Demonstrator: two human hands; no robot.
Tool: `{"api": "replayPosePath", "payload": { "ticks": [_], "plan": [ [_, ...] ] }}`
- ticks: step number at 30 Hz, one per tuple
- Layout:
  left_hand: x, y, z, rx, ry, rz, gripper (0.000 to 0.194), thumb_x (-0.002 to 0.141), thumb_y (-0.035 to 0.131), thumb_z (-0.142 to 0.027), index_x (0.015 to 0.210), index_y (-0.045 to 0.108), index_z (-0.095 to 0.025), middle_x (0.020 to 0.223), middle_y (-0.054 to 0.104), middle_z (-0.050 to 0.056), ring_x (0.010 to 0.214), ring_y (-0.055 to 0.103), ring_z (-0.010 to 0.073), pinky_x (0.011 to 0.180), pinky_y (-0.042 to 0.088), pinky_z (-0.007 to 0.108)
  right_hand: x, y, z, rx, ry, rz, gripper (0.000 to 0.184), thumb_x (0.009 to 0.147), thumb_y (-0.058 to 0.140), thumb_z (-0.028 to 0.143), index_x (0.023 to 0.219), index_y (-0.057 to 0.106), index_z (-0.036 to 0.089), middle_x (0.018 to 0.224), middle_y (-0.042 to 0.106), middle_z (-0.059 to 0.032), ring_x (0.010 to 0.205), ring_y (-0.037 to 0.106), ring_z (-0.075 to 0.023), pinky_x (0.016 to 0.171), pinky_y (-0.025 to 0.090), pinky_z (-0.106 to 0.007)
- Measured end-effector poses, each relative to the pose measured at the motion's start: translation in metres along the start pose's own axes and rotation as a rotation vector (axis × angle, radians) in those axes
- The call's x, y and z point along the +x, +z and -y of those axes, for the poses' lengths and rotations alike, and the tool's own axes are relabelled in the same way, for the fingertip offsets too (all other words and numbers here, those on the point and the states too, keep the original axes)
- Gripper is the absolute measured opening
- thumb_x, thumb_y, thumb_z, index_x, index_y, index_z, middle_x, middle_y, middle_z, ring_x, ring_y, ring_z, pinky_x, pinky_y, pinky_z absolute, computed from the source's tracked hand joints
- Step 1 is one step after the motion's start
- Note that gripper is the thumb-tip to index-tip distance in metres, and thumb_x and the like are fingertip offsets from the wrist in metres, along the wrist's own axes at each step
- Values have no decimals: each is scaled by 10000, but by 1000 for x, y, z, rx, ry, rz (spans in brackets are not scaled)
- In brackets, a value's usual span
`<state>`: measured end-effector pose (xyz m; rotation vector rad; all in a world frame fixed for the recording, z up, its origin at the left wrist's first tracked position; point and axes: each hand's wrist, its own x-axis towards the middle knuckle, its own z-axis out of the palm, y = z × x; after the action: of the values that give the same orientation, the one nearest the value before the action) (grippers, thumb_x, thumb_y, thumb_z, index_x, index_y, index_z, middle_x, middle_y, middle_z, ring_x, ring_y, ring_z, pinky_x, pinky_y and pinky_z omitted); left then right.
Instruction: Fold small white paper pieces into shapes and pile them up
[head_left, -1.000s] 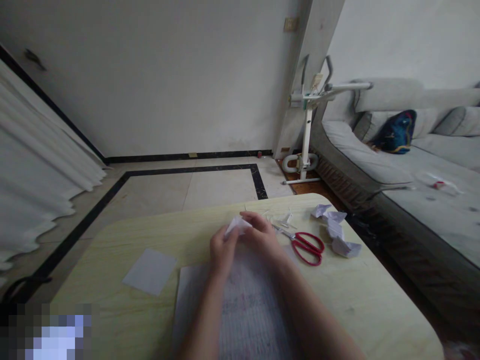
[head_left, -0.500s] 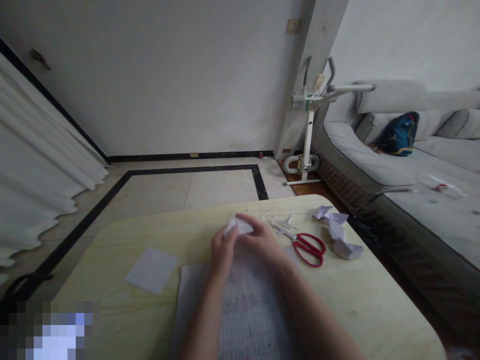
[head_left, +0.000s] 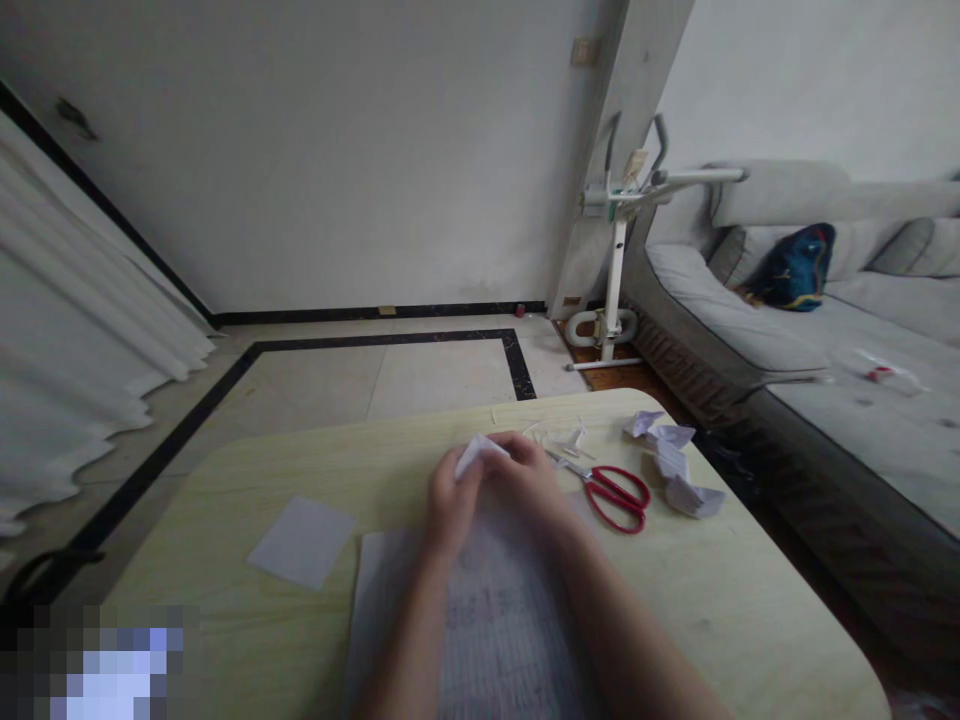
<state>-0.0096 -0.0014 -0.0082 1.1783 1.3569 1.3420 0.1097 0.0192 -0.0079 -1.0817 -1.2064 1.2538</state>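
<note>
A small folded piece of white paper (head_left: 480,452) is held between my two hands above the table. My left hand (head_left: 450,498) grips its left side, fingers closed. My right hand (head_left: 525,472) pinches the right side of the same paper. Beneath my forearms lies an open notebook with lined, written pages (head_left: 499,630). Red-handled scissors (head_left: 619,498) rest just right of my right hand, near thin paper scraps (head_left: 574,440). Off to the left is a flat square sheet of paper (head_left: 302,542).
Several folded paper pieces (head_left: 694,497) sit along the right side of the pale wooden table (head_left: 750,610). Beyond the table stand a white exercise machine (head_left: 615,270) and a grey sofa (head_left: 742,310). A white curtain (head_left: 75,300) hangs at left.
The folded paper has turned slightly in my hands and its peak sits a bit further right. My fingers have shifted around it.
</note>
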Motion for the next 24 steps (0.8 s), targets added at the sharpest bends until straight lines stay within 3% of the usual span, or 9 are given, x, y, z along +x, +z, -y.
{"api": "replayPosePath", "payload": {
  "ticks": [5,11,19,24],
  "plan": [
    [-2,1,-1,0,8,50,280,769,625,-361,932,647,-134,819,679,37,765,631,185,662,481,243,-1,1,5,97,51,-64,113,692,685,265,723,680,156,666,657,-12,607,581,-146,586,463,-251],
    [-1,3,-1,39,-8,59,259,762,632,-354,870,651,-120,755,671,38,707,627,179,620,475,234,0,1,5,168,78,-79,175,674,706,316,722,665,154,642,646,-12,566,569,-141,553,463,-255],
    [-4,4,-5,9,3,65,219,750,645,-333,841,652,-134,720,661,21,677,611,165,600,451,214,0,2,3,-77,-14,-128,134,725,655,283,713,679,151,641,649,-21,599,578,-147,573,458,-245],
    [-4,5,-4,35,-3,44,231,749,645,-366,804,646,-142,689,656,21,657,611,171,576,444,216,-1,3,4,-92,-37,-139,153,744,633,297,695,655,154,603,626,-16,559,564,-144,540,448,-247]
  ]
}}
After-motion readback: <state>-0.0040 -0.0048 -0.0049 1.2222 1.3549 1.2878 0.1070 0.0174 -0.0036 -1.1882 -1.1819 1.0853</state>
